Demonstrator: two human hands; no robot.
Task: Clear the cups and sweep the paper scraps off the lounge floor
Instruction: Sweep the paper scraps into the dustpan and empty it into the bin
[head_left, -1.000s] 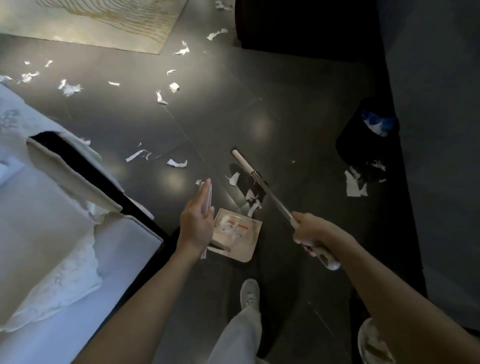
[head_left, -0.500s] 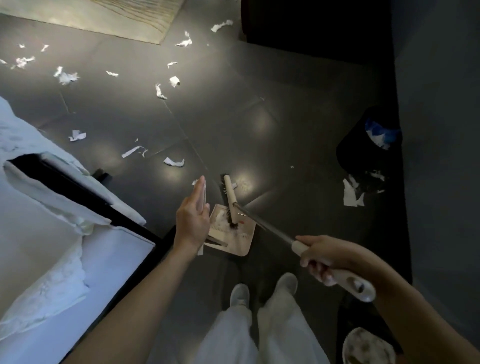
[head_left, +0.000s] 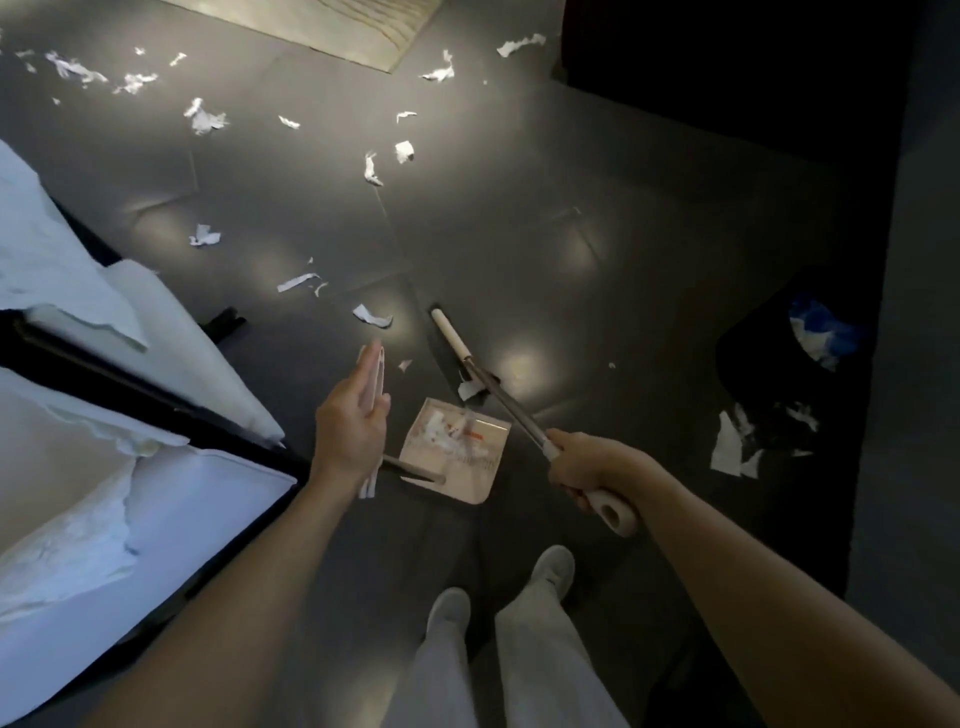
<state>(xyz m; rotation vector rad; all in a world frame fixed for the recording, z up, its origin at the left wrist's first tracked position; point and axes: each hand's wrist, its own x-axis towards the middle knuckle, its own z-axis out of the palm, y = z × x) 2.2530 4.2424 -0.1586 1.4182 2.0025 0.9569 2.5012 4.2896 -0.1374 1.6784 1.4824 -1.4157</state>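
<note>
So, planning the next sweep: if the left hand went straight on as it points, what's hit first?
Probably the paper scrap just beyond the left hand gripping the dustpan handle; its height above the floor is unclear.

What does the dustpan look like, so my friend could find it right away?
Look at the dark floor just ahead of the person's pale shoes. Between the left hand and the right hand gripping the broom lies the dustpan, a flat pale square tray. Unlike the loose scraps nearby, it holds torn paper inside.
</note>
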